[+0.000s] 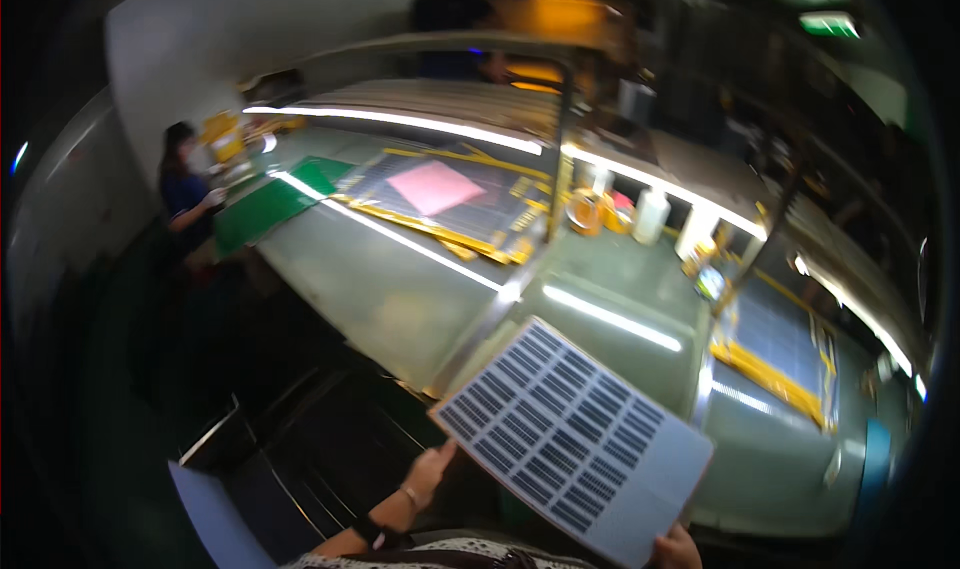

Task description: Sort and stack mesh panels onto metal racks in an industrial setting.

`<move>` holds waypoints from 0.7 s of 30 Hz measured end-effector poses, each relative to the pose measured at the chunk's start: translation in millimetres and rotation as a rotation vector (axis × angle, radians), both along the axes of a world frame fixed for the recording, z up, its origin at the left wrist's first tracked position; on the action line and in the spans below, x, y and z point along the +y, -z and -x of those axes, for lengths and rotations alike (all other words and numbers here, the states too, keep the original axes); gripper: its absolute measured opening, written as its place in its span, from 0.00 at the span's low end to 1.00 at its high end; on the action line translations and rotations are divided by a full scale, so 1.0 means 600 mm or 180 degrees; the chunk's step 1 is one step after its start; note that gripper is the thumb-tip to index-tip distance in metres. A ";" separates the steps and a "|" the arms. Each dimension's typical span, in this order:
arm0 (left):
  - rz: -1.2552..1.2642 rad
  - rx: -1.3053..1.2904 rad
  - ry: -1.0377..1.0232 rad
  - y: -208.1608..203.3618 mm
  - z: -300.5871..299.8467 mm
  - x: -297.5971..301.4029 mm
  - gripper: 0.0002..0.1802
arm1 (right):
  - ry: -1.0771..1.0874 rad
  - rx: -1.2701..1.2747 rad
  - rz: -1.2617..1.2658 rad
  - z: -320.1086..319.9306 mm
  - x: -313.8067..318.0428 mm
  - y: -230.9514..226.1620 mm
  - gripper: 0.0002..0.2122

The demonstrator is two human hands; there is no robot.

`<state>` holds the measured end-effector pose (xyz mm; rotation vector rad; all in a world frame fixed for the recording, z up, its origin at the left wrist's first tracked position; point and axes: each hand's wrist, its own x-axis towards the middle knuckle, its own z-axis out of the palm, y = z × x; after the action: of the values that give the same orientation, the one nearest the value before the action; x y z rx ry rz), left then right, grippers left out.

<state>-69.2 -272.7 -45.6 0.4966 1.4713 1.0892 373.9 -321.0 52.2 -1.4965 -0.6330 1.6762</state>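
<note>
A stiff, pale printed sheet [655, 469] with rows of small dark bar patterns is tilted in front of me, its far corner over the green bench. My left hand [428, 474], with a band at the wrist, is closed at the sheet's left edge. At the near right corner, my right hand [677, 549] pinches the same sheet, though most of its fingers are hidden beneath it or out of the picture.
The green workbench [390, 279] carries taped dark mats, a pink sheet [435, 187], a green mat [275, 204], a white bottle [651, 216] and tape rolls [584, 212]. A metal post [560, 159] rises from it. Another person [185, 184] works far left.
</note>
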 end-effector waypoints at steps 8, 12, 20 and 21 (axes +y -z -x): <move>-0.0339 -0.3088 0.0503 -0.200 -0.080 0.068 0.17 | -0.0163 -0.0275 -0.0734 -0.072 0.019 -0.092 0.14; -0.2570 -0.2495 0.2135 -0.389 -0.058 0.148 0.33 | 0.0053 0.0051 -0.1783 -0.120 0.155 -0.175 0.16; -0.2703 0.2850 0.1063 -0.228 0.038 0.278 0.32 | 0.0225 -0.4114 -0.4970 -0.070 0.603 -0.452 0.15; -0.1985 0.3268 0.1176 -0.217 0.056 0.284 0.33 | 0.0512 -0.5106 -0.5818 -0.068 0.685 -0.495 0.14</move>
<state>-102.7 -102.3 84.8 1.8998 1.7364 1.0084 414.4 89.8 349.5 -0.8711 -1.8823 -0.8362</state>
